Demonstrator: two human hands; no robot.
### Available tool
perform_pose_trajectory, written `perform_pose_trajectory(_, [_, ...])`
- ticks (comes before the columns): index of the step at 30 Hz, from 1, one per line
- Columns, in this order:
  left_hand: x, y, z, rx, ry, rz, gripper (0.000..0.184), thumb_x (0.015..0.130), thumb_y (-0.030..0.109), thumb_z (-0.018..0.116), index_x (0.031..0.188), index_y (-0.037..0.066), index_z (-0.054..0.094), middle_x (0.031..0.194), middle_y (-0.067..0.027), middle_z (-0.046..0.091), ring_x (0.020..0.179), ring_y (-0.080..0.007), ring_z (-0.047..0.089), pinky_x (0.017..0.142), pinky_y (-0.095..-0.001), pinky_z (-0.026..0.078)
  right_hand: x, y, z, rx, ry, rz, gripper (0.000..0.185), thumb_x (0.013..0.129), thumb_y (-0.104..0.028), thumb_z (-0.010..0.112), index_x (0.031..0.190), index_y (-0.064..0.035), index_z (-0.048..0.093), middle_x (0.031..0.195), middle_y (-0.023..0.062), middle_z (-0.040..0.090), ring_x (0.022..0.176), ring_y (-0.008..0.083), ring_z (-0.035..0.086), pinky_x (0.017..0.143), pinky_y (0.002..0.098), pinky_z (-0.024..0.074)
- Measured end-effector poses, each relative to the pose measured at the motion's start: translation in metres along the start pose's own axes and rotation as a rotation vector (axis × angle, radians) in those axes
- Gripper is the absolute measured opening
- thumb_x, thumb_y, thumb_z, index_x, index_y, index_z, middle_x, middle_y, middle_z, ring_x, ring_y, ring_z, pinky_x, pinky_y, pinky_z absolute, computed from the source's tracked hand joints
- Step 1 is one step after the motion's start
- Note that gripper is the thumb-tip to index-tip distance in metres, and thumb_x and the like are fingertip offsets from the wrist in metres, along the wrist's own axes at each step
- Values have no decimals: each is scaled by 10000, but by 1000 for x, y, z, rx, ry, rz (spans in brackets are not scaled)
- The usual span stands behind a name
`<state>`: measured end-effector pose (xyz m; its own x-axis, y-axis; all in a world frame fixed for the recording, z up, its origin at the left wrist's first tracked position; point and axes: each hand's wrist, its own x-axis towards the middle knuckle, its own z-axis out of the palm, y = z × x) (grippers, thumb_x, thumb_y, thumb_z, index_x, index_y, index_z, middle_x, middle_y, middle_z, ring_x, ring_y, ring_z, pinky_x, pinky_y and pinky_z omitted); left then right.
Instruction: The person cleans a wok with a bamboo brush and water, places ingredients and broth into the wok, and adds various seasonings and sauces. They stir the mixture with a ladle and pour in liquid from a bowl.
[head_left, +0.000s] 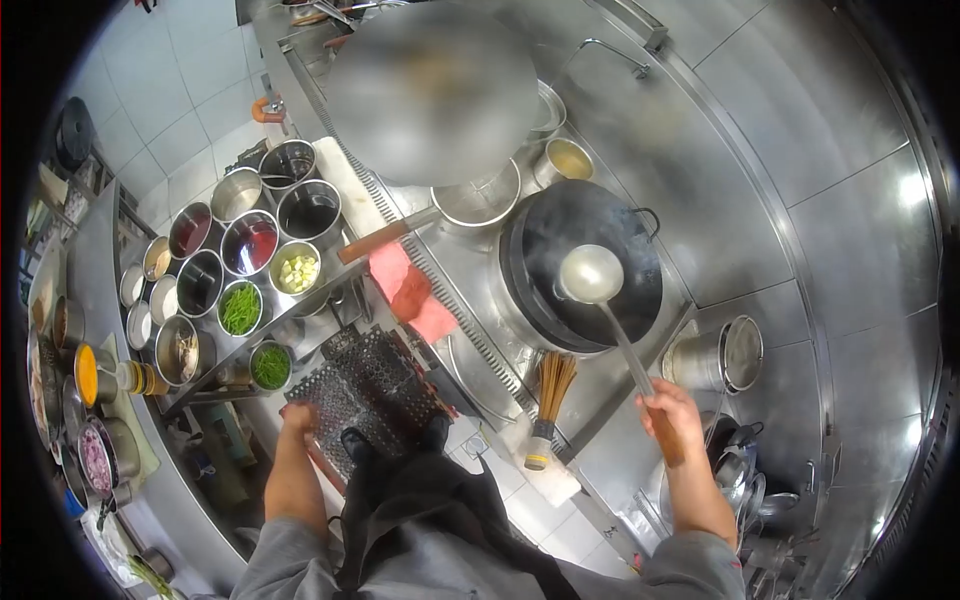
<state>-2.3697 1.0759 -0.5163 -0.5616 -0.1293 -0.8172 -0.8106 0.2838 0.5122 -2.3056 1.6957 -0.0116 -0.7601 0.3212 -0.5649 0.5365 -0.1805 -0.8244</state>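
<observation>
My right hand (672,415) is closed around the wooden handle of a long ladle (592,276). The ladle's bowl is over the black wok (635,225) on the steel range, and steam hangs around it. On the left, my left hand (298,414) is low, above the dark perforated floor mat (355,385); its fingers are too unclear to make out. A bamboo brush (554,390) stands by the range's front edge, between my hands.
Metal pots with dark liquid (309,208), cut greens (240,308) and pale cubes (298,270) stand at left. A wooden-handled strainer (478,200), red cloth (412,295) and yellowish pot (566,163) lie near the wok. Pots and strainers (742,352) stand right. A blurred patch covers the upper middle.
</observation>
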Motion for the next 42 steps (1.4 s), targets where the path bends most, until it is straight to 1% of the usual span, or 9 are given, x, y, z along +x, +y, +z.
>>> perform_pose_trajectory(3, [-17,19,-52,60,154,70,412,772,208,683,1130,14,615,815,-131,678,609,-181,628,536,-336,516,24,25,-4,-296,151,-4,530,745,-24,613,1248,85,490,766,78,599,492,169,543,434,281,433])
perform_pose_trajectory(7, [-56,-6,-144,785,409,447,350,765,222,612,1049,18,626,1018,-235,661,937,-426,629,824,-479,505,37,83,-23,-675,327,-173,643,743,7,591,1356,76,409,843,165,632,599,250,615,530,357,498])
perform_pose_trajectory(11, [-152,-21,-190,1014,463,266,278,799,186,545,1023,43,630,1032,-176,650,1000,-376,601,855,-474,471,17,146,-13,-1224,561,-605,701,737,40,557,1409,-27,372,1074,283,580,841,477,580,773,453,487])
perform_pose_trajectory(14, [-180,-71,-215,1164,500,314,256,810,168,524,1009,46,629,1044,-160,627,1046,-341,566,904,-459,427,-23,162,30,-1242,570,-383,692,753,45,549,1416,-33,367,1233,303,506,1005,472,556,851,443,477])
perform_pose_trajectory(19, [-227,-112,-238,1251,414,457,217,764,187,597,920,37,612,1000,-160,627,1070,-323,545,1057,-448,332,-42,230,95,-1171,207,-849,657,760,59,548,1397,4,395,1232,265,531,1065,405,575,893,405,470])
perform_pose_trajectory(20, [-233,-105,-235,1185,498,532,164,766,180,607,861,48,590,946,-161,624,1038,-325,554,1038,-450,347,-41,235,114,-883,21,-614,638,767,49,553,1387,17,407,1232,254,543,1088,370,576,902,400,456])
perform_pose_trajectory(26, [-233,-99,-235,1097,574,646,156,706,146,668,793,62,569,833,-113,595,863,-296,564,920,-429,410,79,275,263,-1202,-466,-568,656,760,18,555,1395,-36,400,1120,284,555,1009,450,565,865,468,455])
perform_pose_trajectory(32, [-225,-88,-233,1048,621,743,180,677,85,684,823,40,589,858,-100,601,852,-295,579,892,-412,439,245,354,433,-1355,-395,-804,478,808,-49,554,1277,12,488,1016,289,587,955,450,590,812,498,482])
perform_pose_trajectory(42, [-216,-90,-229,1054,637,717,162,713,56,691,852,29,613,855,-96,618,854,-282,599,837,-391,459,328,375,548,-1671,-453,-515,394,805,-105,567,1186,-3,569,1067,255,635,1029,383,618,881,450,499])
